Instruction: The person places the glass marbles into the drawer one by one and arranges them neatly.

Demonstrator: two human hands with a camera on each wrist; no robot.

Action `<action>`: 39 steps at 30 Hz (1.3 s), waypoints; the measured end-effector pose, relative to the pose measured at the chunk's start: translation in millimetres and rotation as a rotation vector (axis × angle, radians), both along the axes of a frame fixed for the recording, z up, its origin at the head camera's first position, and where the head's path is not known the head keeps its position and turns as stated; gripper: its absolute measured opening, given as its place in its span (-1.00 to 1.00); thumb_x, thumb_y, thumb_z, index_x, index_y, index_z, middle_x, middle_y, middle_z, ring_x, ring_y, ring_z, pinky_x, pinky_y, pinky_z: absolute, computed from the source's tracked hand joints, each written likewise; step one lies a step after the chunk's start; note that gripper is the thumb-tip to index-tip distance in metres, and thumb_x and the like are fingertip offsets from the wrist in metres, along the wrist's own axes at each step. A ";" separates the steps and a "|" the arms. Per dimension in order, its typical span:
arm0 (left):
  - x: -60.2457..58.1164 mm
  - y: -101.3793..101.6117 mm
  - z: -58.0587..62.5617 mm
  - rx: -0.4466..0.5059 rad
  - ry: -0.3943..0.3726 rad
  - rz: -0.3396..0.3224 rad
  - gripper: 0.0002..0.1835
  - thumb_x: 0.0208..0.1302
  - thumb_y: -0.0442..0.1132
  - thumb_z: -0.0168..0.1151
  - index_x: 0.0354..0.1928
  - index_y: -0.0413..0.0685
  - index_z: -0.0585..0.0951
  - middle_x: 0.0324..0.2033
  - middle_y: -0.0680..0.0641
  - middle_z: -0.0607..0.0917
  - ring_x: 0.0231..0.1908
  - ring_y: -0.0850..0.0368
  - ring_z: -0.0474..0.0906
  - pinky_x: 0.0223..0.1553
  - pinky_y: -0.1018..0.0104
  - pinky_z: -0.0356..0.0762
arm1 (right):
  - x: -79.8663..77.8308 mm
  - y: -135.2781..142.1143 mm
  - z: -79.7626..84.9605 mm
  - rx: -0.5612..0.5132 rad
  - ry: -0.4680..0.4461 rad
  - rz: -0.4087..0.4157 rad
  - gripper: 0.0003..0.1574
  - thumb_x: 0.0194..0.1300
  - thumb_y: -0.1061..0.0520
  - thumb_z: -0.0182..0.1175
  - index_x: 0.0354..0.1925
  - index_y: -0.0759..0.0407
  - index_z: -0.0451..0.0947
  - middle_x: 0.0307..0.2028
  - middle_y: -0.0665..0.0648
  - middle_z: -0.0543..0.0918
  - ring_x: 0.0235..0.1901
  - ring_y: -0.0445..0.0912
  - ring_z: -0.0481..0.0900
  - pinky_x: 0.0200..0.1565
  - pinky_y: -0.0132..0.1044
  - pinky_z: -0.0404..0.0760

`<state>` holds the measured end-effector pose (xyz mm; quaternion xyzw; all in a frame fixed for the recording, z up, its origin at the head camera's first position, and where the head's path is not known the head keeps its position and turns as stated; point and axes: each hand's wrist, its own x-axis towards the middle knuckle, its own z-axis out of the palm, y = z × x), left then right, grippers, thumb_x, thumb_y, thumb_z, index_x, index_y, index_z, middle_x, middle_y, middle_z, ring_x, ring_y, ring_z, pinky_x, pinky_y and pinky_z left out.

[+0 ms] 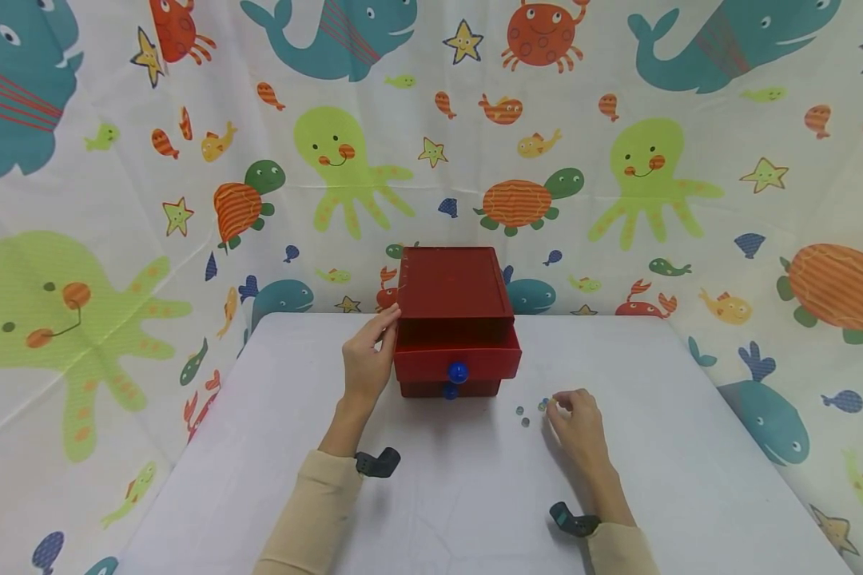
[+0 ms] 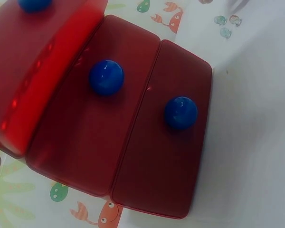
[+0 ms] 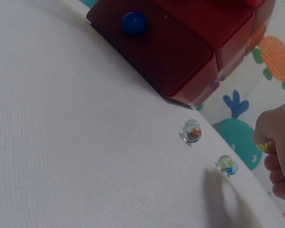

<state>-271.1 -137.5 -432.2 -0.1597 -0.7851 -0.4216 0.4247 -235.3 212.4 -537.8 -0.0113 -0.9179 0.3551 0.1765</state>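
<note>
From where I stand, biggest is the white cloth w/ sea-animal prints (image 1: 417, 132), hanging behind & at the sides of the white worktop (image 1: 460, 495). Near the worktop's far edge, approx. mid, sits a glossy dark-red box-shaped cabinet w/ 3 drawers (image 1: 446, 279); its red top drawer (image 1: 423, 366) is out, the lower 2 look closed; can't tell what's inside. Person's L hand (image 1: 368, 359) is against the cabinet's L side, fingers fairly straight, resting not clenched, prob. steadying it. R hand (image 1: 581, 427) is low over the worktop, R of the cabinet, fingers curled, seemingly pinching a tiny yellowish bit (image 3: 263, 146), prob. a marble, tho' mostly hidden. Each drawer front has a round shiny blue knob (image 2: 107, 77). Smallest: a few round clear-glass marbles w/ coloured cores (image 3: 193, 134) on the worktop between cabinet & R hand, in 2 little groups, one just beside those fingers. My read: pick-up step in hand, marbles prob. meant for the open drawer. Next move calls for a secure pinch, a lift clear of the drawer's front edge, then release inside, gently, as glass could roll.
</note>
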 end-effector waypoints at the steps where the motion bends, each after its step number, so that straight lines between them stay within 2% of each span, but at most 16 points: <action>1: -0.1 0.0 -0.1 -0.001 -0.002 0.001 -0.70 0.40 -0.31 0.24 0.12 -0.15 0.69 0.09 -0.12 0.74 0.11 0.01 0.70 0.04 0.30 0.69 | -0.3 0.1 0.3 0.002 0.017 0.002 -0.72 0.33 0.14 0.21 -0.08 0.30 0.61 -0.16 0.23 0.60 -0.08 0.10 0.57 -0.02 0.00 0.65; 7: -0.4 0.1 -0.8 -0.001 -0.003 0.000 -0.70 0.39 -0.32 0.24 0.13 -0.15 0.68 0.09 -0.12 0.74 0.11 0.00 0.70 0.02 0.26 0.70 | -1.7 0.4 1.0 0.033 0.127 0.013 -0.79 0.25 0.21 0.27 -0.17 0.32 0.64 -0.26 0.22 0.62 -0.18 0.08 0.58 -0.14 -0.06 0.62; 13: -0.1 0.6 0.0 0.014 -0.005 -0.010 -0.69 0.39 -0.32 0.24 0.13 -0.14 0.68 0.09 -0.12 0.74 0.12 -0.01 0.69 0.01 0.21 0.71 | -1.6 -0.4 2.5 0.032 0.201 0.026 -0.80 0.22 0.24 0.28 -0.18 0.33 0.63 -0.29 0.23 0.63 -0.23 0.08 0.59 -0.20 -0.08 0.62; 24: -0.1 0.1 0.6 0.012 -0.005 -0.011 -0.70 0.41 -0.31 0.22 0.12 -0.15 0.69 0.08 -0.12 0.74 0.12 0.01 0.69 0.02 0.28 0.70 | -1.3 -2.0 7.9 0.027 0.257 0.023 -0.81 0.21 0.24 0.29 -0.20 0.32 0.63 -0.30 0.22 0.64 -0.25 0.08 0.61 -0.22 -0.10 0.67; 31: -1.6 -0.2 -0.3 0.007 0.003 -0.007 -0.70 0.40 -0.31 0.23 0.13 -0.16 0.68 0.09 -0.13 0.74 0.10 0.01 0.70 0.00 0.26 0.72 | -1.1 -2.3 14.1 0.023 0.325 0.042 -0.83 0.17 0.27 0.34 -0.24 0.32 0.64 -0.33 0.22 0.64 -0.28 0.08 0.61 -0.26 -0.15 0.65; 39: -1.8 0.0 -0.3 0.011 -0.017 -0.009 -0.70 0.42 -0.29 0.21 0.14 -0.14 0.68 0.10 -0.11 0.73 0.11 0.02 0.70 0.00 0.24 0.72 | 3.8 -7.0 28.2 0.011 0.299 0.033 -0.82 0.21 0.22 0.34 -0.22 0.29 0.64 -0.30 0.21 0.64 -0.24 0.06 0.62 -0.20 -0.04 0.68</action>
